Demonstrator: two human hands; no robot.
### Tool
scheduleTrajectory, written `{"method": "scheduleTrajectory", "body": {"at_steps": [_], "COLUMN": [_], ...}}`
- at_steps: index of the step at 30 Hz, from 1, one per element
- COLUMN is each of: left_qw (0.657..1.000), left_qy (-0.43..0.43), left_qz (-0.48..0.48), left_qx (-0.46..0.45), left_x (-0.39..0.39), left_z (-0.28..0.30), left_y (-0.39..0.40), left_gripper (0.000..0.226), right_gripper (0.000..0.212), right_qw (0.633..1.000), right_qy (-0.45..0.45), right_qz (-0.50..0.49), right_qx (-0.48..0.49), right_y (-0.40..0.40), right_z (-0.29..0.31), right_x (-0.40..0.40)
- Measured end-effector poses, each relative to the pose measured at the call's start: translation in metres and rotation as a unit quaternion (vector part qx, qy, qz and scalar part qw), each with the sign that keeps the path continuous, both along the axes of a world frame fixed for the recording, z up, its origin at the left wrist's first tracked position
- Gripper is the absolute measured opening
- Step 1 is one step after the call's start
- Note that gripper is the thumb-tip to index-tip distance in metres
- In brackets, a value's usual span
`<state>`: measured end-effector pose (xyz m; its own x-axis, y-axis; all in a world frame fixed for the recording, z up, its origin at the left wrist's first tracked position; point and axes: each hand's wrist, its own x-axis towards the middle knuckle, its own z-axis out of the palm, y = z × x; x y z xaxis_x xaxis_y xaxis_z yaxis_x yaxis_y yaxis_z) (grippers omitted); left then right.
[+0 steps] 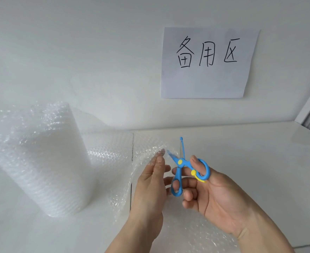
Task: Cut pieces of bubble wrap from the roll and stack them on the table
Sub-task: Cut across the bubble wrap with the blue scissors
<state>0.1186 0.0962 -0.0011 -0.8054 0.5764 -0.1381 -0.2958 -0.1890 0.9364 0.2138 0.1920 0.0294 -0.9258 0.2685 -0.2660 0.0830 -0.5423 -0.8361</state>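
A big roll of clear bubble wrap (pixel 41 157) stands on the white table at the left. Its loose sheet (pixel 112 152) runs rightward from the roll to my hands. My left hand (pixel 150 183) pinches the sheet's edge, fingers pointing up. My right hand (pixel 210 194) holds small blue scissors with yellow dots (pixel 181 167), thumb and fingers through the loops. The blades are spread wide, pointing up and away, right at the sheet's edge beside my left fingertips. More bubble wrap (pixel 192 232) lies flat on the table under my forearms.
The white table (pixel 250 152) meets a white wall at the back. A paper sign with handwritten characters (pixel 207 63) is stuck on the wall at upper right. A seam (pixel 132 148) runs across the tabletop between two table parts. A window edge shows at far right.
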Motion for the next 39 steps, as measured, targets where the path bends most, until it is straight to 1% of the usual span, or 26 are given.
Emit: {"method": "scheduleTrajectory", "body": {"at_steps": [3, 13, 18, 25, 30, 33, 39], "left_qw": [1.000, 0.999, 0.999, 0.999, 0.999, 0.999, 0.999], "left_qy": [0.018, 0.018, 0.015, 0.024, 0.024, 0.038, 0.025], "left_qz": [0.015, 0.030, 0.034, 0.031, 0.036, 0.036, 0.031], "left_qx": [0.004, 0.015, 0.016, 0.007, 0.008, 0.007, -0.003], "left_x": [0.003, 0.005, 0.006, 0.005, 0.005, 0.007, 0.009], "left_z": [-0.003, -0.006, -0.006, -0.008, -0.009, -0.008, -0.003], "left_y": [0.003, 0.004, 0.003, 0.002, 0.002, 0.003, 0.001], "left_gripper": [0.023, 0.024, 0.024, 0.022, 0.023, 0.023, 0.025], "right_gripper": [0.044, 0.044, 0.038, 0.050, 0.056, 0.053, 0.068], "right_qw": [1.000, 0.996, 0.996, 0.995, 0.992, 0.992, 0.995], "right_qy": [-0.009, -0.011, 0.005, -0.001, -0.025, -0.027, -0.011], "right_qz": [-0.030, -0.090, -0.089, -0.083, -0.079, -0.081, -0.062], "right_qx": [0.001, 0.018, 0.031, 0.062, 0.090, 0.087, 0.083], "right_y": [-0.002, -0.004, -0.007, -0.006, -0.007, -0.009, -0.012], "right_z": [0.002, 0.000, -0.001, 0.000, -0.002, -0.003, -0.001], "right_x": [-0.003, -0.006, -0.008, -0.011, -0.012, -0.013, -0.016]}}
